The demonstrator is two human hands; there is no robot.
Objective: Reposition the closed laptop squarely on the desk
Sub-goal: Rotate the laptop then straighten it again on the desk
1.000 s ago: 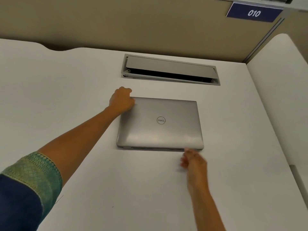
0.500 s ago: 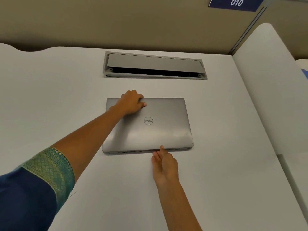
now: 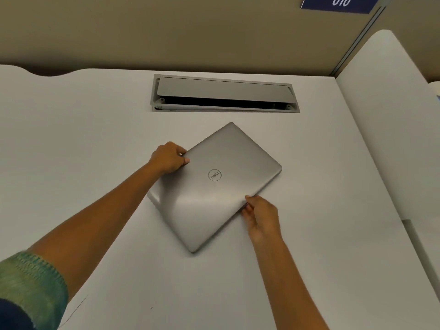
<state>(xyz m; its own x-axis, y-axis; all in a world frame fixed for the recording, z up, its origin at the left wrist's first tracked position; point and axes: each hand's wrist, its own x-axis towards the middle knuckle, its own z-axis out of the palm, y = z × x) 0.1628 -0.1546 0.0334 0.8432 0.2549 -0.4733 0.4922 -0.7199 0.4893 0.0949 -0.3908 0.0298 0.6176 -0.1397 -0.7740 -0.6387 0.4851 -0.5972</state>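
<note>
A closed silver laptop (image 3: 221,198) with a round logo lies on the white desk (image 3: 95,144), turned roughly 45 degrees so one corner points at me. My left hand (image 3: 170,158) grips its upper-left edge, thumb on the lid. My right hand (image 3: 260,216) pinches its lower-right edge, thumb on top and fingers under the rim. That side of the laptop looks slightly raised off the desk.
A grey cable tray with a half-open flap (image 3: 225,94) is set into the desk just behind the laptop. A beige partition wall (image 3: 190,32) bears a blue sign reading 010 (image 3: 340,2). A white side divider (image 3: 385,115) stands at the right.
The laptop lay square to the desk edge; now it is rotated about 45 degrees. My right hand went from touching the front edge to gripping it, and my left hand holds the far edge.
</note>
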